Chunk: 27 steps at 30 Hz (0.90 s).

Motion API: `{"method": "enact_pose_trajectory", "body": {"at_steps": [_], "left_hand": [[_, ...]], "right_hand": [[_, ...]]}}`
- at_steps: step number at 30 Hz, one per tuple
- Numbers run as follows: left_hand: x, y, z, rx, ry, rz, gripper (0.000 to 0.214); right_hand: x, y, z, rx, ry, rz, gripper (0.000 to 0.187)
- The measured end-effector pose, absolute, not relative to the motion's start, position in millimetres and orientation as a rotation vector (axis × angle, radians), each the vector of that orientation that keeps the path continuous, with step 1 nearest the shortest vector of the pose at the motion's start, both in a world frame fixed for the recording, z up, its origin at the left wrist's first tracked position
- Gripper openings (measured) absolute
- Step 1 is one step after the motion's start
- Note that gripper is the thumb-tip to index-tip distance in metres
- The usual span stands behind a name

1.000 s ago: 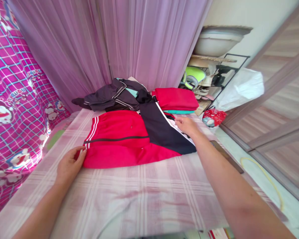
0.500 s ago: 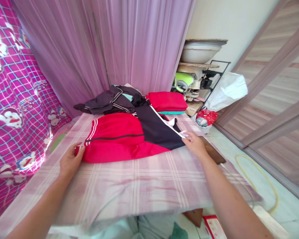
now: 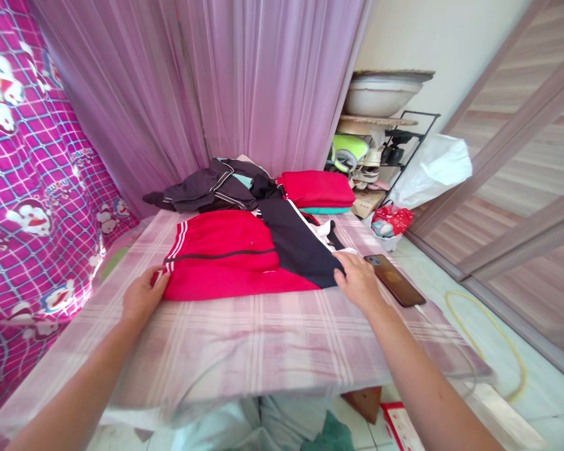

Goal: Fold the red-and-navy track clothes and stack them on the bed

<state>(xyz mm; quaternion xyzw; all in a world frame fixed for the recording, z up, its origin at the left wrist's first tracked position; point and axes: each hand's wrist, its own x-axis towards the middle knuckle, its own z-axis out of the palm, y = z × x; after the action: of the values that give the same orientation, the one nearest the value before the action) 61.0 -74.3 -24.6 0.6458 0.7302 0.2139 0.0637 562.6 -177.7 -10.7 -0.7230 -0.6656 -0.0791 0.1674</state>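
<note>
A red and navy zip jacket (image 3: pixel 220 279) lies folded on the table, with white stripes at its hem and a dark zip line across it. My left hand (image 3: pixel 143 291) pinches the striped hem at the near left corner. At the right end, my right hand (image 3: pixel 356 279) grips the edge of the navy part (image 3: pixel 294 241), which has white trim. Its fingertips are partly hidden against the cloth. Just right of that hand lies a phone (image 3: pixel 395 280) with a cable plugged in.
Dark clothes (image 3: pixel 202 188) are heaped at the table's back, beside a folded red and green stack (image 3: pixel 317 190). A checked cloth (image 3: pixel 263 351) covers the table. A shoe rack (image 3: pixel 404 141) and plastic bags (image 3: pixel 390 219) stand at the back right.
My right hand has moved slightly left and down with the navy edge. The jacket's near edge now lies straighter, and more of the phone shows. My left hand stays at the hem.
</note>
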Motion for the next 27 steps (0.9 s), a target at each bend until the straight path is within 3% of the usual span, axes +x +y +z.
{"method": "enact_pose_trajectory", "body": {"at_steps": [3,10,16,20,27], "left_hand": [[61.7,-74.0,-24.4,2.019,2.193,0.690,0.054],[54.5,-62.4,-31.6,2.074,2.204,0.664,0.052],[72.6,-73.9,-35.1,2.519,1.939,0.940,0.046],[106.9,-86.5,-45.3,2.819,1.526,0.598,0.049],[113.6,-85.7,-64.7,2.837,1.552,0.371,0.054]], "right_hand": [[543.8,-171.0,-25.3,-1.918,-2.082,-0.120,0.045],[540.2,-166.7,-65.9,-2.255,-2.022,-0.065,0.055],[540.7,-166.2,-66.9,-2.260,-2.020,-0.091,0.055],[542.9,-165.1,-71.7,-2.253,-2.006,-0.103,0.055],[546.6,-163.9,-80.1,-2.222,-1.928,-0.212,0.050]]}}
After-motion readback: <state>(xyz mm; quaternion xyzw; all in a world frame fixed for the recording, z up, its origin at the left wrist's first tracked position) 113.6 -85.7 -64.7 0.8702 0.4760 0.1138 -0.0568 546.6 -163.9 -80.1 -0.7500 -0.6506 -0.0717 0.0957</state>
